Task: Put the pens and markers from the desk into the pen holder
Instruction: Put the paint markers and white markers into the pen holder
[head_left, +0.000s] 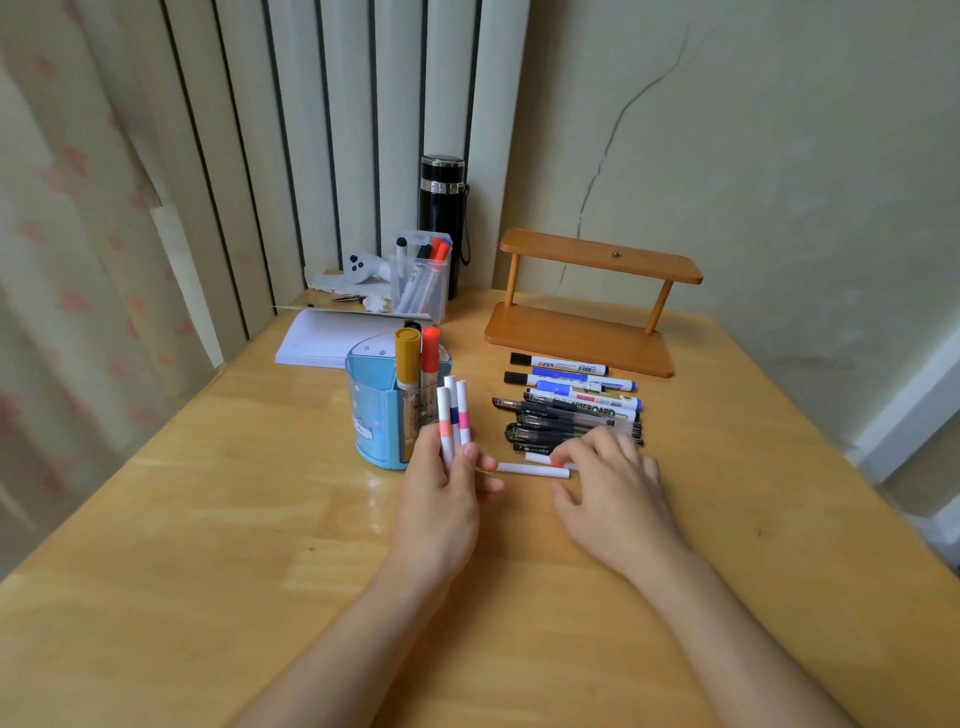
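Observation:
A blue pen holder (371, 410) stands on the desk with a yellow marker (407, 358) and an orange marker (430, 356) upright in it. My left hand (441, 493) grips three thin white pens (453, 415) with coloured bands, held upright just right of the holder. My right hand (608, 478) rests on the desk, fingertips touching a thin white pen (540, 459); another thin white pen (532, 470) lies beside it. Whiteboard markers (571, 376) and black gel pens (561, 421) lie in a row behind my right hand.
A wooden two-tier shelf (587, 306) stands at the back right. A clear box of markers (420, 283), a black flask (441, 208), a white controller (361, 267) and a white sheet of paper (327, 338) sit at the back left, near the curtain.

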